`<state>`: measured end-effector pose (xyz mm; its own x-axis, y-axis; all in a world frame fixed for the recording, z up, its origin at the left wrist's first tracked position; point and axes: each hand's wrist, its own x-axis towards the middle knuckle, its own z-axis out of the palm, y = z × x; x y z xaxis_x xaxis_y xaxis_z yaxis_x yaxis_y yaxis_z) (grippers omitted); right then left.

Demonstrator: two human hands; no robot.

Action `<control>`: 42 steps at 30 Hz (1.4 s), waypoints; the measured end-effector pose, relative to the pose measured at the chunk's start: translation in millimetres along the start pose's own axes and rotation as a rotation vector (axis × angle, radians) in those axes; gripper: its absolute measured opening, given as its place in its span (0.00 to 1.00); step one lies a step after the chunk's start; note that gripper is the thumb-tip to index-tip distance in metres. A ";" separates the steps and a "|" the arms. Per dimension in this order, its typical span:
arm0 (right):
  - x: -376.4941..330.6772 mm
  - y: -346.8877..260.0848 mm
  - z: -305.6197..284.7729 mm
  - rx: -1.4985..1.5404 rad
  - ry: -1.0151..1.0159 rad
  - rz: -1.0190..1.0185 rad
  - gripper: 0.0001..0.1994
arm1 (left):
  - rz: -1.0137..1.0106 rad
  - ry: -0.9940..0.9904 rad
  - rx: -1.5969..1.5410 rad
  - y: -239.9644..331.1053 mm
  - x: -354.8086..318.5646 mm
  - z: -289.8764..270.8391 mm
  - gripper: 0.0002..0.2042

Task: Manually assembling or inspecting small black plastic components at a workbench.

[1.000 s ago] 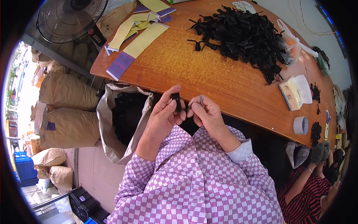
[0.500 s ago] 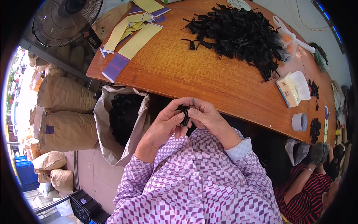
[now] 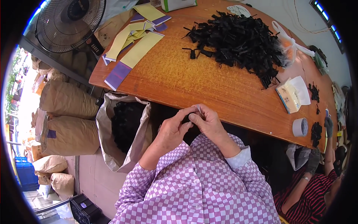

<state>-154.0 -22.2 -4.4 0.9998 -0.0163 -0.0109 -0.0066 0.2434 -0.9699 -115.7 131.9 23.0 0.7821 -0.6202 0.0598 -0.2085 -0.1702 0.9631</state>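
Heaped black pieces [image 3: 238, 41] on wooden table [image 3: 175, 76]

Print is borne by a few things, but it is too small to be read surely. Dark characters are carried by the side of the tissue pack [image 3: 288, 98], on the right part of the table [image 3: 167, 80]. Pale lettering is set on the hub [image 3: 77, 9] of the fan, beyond the table's left edge, and tiny marks are shown on its control panel [image 3: 96, 45], nearer the table.
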 end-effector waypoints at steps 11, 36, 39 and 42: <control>-10.4 -19.8 14.4 0.194 -0.016 0.205 0.19 | 0.017 0.151 -0.155 -1.6 2.4 8.3 0.19; 14.1 -22.5 17.3 0.023 0.030 0.209 0.12 | 0.138 0.250 0.028 -3.2 17.1 3.7 0.19; 11.5 -10.2 20.5 -0.062 0.024 0.095 0.11 | 0.063 0.183 -0.094 -18.6 9.3 1.1 0.20; 6.7 32.8 7.6 -0.093 -0.027 -0.095 0.10 | 0.050 0.149 -0.159 -31.7 -0.4 9.7 0.20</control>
<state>-147.4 -7.0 -34.5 0.9962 -0.0084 0.0871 0.0874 0.1505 -0.9847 -115.1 130.1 -10.0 0.8538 -0.5027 0.1354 -0.1631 -0.0114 0.9865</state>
